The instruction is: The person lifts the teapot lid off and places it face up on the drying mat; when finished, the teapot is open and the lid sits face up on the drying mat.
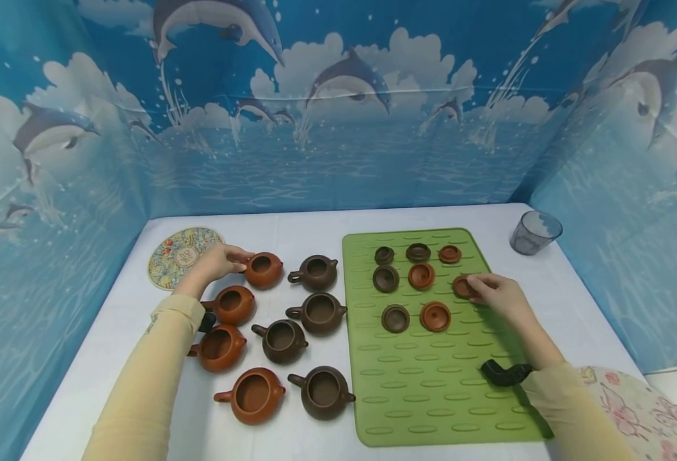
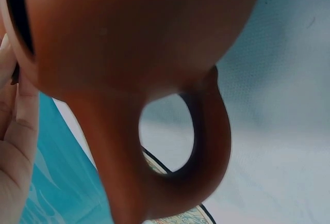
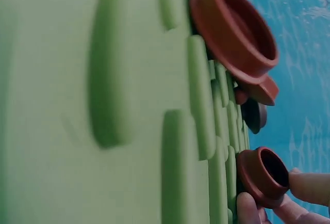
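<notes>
My left hand (image 1: 217, 261) pinches the left side of a small orange-brown clay teapot (image 1: 263, 269) at the back of the table; the fingers cover its handle. Another orange teapot (image 1: 233, 305) stands just in front of it. In the left wrist view a clay teapot (image 2: 129, 38) with a loop handle fills the frame, hiding most of the hand at the left edge. On the green mat (image 1: 407, 358), my right hand (image 1: 502, 294) holds a reddish-brown teapot lid (image 1: 464, 287) between thumb and fingers. The lid lies hollow side up in the right wrist view.
Several dark brown teapots (image 1: 321, 314) and more orange ones (image 1: 254, 396) stand lidless left of the mat. Other lids, such as an orange one (image 1: 435, 316), lie in rows on it. A round patterned mat (image 1: 166, 259) and a clear glass (image 1: 535, 232) sit near the back corners.
</notes>
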A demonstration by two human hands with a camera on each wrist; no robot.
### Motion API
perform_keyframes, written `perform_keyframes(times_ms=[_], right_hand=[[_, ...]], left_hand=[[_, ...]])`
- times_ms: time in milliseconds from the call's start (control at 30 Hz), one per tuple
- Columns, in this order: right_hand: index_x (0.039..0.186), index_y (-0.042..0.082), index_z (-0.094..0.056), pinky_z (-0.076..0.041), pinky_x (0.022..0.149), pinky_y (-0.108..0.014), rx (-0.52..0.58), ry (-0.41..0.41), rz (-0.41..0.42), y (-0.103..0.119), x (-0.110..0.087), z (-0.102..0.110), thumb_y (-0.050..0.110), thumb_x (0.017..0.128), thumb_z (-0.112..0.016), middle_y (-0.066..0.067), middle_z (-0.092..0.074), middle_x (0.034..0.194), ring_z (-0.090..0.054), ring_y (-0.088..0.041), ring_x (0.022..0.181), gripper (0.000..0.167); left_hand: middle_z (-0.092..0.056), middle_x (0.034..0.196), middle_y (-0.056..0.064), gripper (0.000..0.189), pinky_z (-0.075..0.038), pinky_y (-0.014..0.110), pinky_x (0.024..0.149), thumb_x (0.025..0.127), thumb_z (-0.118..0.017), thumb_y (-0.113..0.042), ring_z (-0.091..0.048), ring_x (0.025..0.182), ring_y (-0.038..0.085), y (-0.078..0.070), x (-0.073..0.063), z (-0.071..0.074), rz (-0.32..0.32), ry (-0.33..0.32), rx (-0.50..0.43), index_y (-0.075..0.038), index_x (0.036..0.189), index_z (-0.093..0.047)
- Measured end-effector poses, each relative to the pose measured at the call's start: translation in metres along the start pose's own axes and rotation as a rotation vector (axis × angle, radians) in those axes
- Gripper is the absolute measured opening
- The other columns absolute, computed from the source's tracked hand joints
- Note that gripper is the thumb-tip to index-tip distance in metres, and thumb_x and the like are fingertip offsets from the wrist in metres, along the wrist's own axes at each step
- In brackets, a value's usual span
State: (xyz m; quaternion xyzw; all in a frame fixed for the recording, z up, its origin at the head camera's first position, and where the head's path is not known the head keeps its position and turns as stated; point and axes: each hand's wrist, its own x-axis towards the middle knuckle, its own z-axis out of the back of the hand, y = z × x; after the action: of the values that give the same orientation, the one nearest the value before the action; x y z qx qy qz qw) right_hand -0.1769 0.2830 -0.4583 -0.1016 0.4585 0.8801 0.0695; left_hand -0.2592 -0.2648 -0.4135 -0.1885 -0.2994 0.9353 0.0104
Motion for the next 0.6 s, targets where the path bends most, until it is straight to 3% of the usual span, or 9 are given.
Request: perform_keyframes(times_ms=[133, 233, 600], right_hand=[[0.137, -0.009, -0.051, -0.050, 0.097, -0.052, -0.092, -0.011, 0.009, -0.0005, 0.0011, -0.0020, 0.043, 0.104, -0.045, -0.033, -0.055, 0.132, -0.073, -0.021, 0.093, 0.062], [0.138, -0.009, -0.050, -0.051, 0.097, -0.051, -0.088, -0.003, -0.001, 0.0000, 0.0020, -0.0018, 0.041, 0.104, -0.045, -0.034, -0.054, 0.133, -0.073, -0.024, 0.095, 0.061], [0.140, -0.011, -0.045, -0.055, 0.092, -0.040, -0.035, 0.037, -0.040, 0.0020, 0.0023, 0.0009, 0.038, 0.105, -0.045, -0.035, -0.049, 0.139, -0.070, -0.003, 0.088, 0.061]], left_hand=[[-0.067, 0.124, 0.018, 0.037, -0.038, 0.057, 0.110, 0.096, -0.064, -0.011, -0.059, 0.120, 0.037, 0.0003, -0.0004, 0.0009, 0.004, -0.001, 0.007, -0.008, 0.132, -0.063], [-0.067, 0.125, 0.018, 0.037, -0.038, 0.057, 0.110, 0.096, -0.064, -0.012, -0.057, 0.122, 0.038, -0.0009, -0.0012, 0.0014, 0.008, 0.001, 0.016, -0.008, 0.133, -0.063], [-0.065, 0.128, 0.018, 0.036, -0.039, 0.057, 0.109, 0.096, -0.064, -0.012, -0.054, 0.125, 0.039, -0.0002, -0.0025, 0.0008, -0.015, 0.001, 0.026, -0.008, 0.132, -0.063]])
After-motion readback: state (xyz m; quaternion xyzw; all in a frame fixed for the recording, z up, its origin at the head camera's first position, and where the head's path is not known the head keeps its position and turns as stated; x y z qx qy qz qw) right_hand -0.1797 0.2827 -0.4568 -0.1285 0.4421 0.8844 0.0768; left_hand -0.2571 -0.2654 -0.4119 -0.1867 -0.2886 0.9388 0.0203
